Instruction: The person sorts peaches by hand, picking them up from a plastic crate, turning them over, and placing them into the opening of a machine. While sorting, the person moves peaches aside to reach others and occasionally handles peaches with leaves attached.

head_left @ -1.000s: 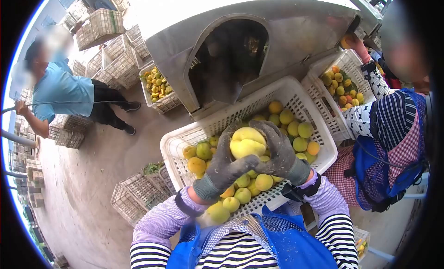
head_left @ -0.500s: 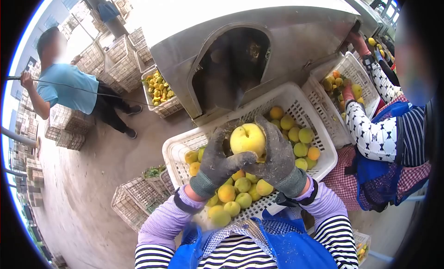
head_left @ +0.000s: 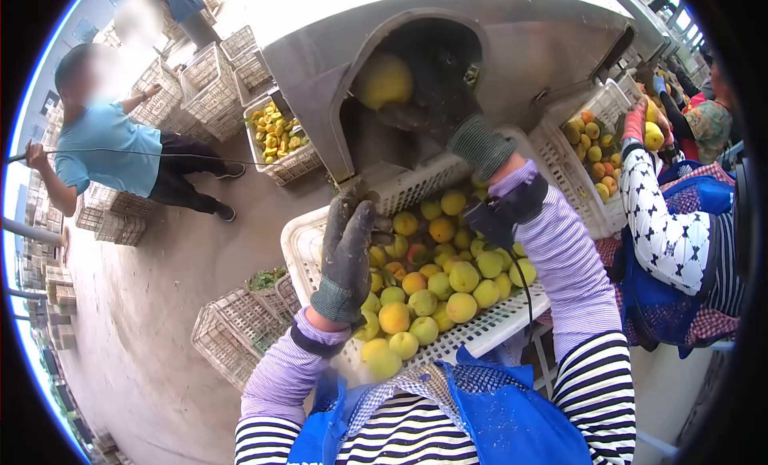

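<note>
My right hand (head_left: 445, 101), in a dirty dark glove, reaches into the arched opening (head_left: 342, 105) of a metal machine. It grips a yellow peach (head_left: 384, 81), which sits in the shadow there. Over the left side of a white plastic crate (head_left: 298, 245), my left hand (head_left: 346, 253) is raised in a matching glove. Its fingers are stretched out, and I see nothing in them. Below both hands, many green, yellow and orange peaches (head_left: 422, 303) lie in the crate.
A co-worker (head_left: 664, 225) at the right handles fruit above another crate (head_left: 592, 157). At the left, a person in a light blue shirt (head_left: 120, 157) holds a long thin rod or hose. Cut fruit fills a crate (head_left: 280, 145) beside the machine; stacked crates (head_left: 240, 329) stand lower left.
The peach has gone from between both hands up into the machine's opening with my right hand. My left hand has let go and shifted left. The co-worker has lifted fruit.
</note>
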`<control>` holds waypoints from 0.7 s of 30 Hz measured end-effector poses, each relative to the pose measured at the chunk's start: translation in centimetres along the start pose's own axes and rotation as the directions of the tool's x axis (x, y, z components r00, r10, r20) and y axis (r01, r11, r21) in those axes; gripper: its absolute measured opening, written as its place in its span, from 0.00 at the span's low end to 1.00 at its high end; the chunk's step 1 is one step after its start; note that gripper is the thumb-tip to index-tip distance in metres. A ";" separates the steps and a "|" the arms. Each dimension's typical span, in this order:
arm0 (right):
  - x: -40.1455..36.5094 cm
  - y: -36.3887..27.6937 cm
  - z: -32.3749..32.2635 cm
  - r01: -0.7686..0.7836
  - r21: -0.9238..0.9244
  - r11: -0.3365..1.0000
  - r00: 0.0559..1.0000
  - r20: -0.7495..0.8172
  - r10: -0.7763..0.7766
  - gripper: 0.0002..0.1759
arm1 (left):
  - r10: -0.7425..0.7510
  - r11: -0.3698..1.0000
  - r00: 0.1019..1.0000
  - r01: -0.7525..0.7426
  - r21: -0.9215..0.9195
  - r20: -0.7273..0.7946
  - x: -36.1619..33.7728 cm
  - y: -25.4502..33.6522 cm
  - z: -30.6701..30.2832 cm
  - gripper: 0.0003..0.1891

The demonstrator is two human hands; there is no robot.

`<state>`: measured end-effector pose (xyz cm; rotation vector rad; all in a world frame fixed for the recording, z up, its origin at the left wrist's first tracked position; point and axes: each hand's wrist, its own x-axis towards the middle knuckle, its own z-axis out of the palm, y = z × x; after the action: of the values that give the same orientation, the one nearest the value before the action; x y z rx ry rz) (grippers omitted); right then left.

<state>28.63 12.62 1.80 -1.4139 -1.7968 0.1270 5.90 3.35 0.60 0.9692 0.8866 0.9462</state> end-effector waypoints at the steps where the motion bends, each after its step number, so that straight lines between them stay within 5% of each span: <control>1: -0.6 0.4 -1.4 -0.130 0.116 0.985 0.984 0.140 0.114 0.31 | 0.006 1.000 1.000 -0.006 -0.002 -0.004 0.1 -0.4 0.0 0.23; 4: -4.6 0.6 -5.8 -0.340 0.017 0.940 0.890 0.329 0.315 0.24 | -0.064 0.998 0.998 0.064 -0.019 -0.007 -0.1 -0.9 0.5 0.24; 6: -9.6 6.0 -3.8 -0.240 -0.527 0.815 0.850 0.291 0.438 0.18 | -0.121 0.992 0.992 0.122 -0.014 0.026 -0.4 -1.1 0.7 0.26; 14: -18.3 18.9 4.3 -0.240 -0.718 0.653 0.728 0.312 0.611 0.25 | -0.215 0.976 0.975 0.216 -0.011 0.052 -0.5 -3.3 1.3 0.22; 20: -20.9 27.2 14.2 -0.393 -0.840 0.374 0.809 -0.122 0.576 0.25 | -0.257 0.966 0.966 0.256 -0.031 -0.005 1.4 -4.6 0.1 0.19; 21: -20.0 26.2 13.8 -0.392 -0.837 0.382 0.766 -0.067 0.639 0.24 | -0.270 0.962 0.963 0.269 -0.042 -0.021 1.6 -4.9 0.1 0.19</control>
<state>40.15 10.58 -31.97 -2.7838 -1.5656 -0.2581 7.70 3.49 -4.22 0.7809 0.9915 0.7418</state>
